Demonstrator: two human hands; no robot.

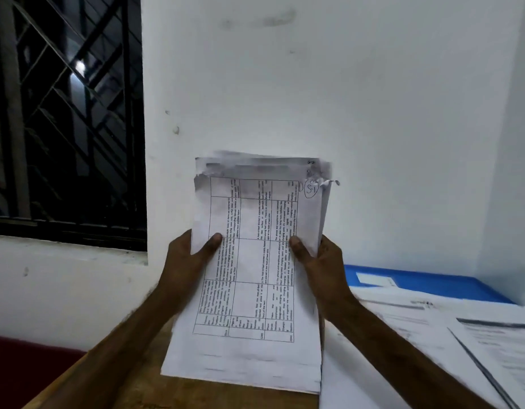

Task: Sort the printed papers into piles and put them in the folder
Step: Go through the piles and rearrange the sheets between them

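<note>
I hold a stack of printed papers (252, 261) upright in front of the white wall, its lower edge near the wooden table (143, 385). The top sheet carries a printed table turned sideways and a circled handwritten mark at its upper right corner, where the paper is torn. My left hand (187, 261) grips the stack's left edge with the thumb on the front. My right hand (317, 261) grips the right edge the same way. A blue folder (438, 283) lies flat at the right against the wall.
More printed sheets (432, 335) are spread over the table at the right, partly covering the folder. A barred dark window (63, 113) fills the upper left. A dark red surface (25, 367) shows beyond the table's left edge.
</note>
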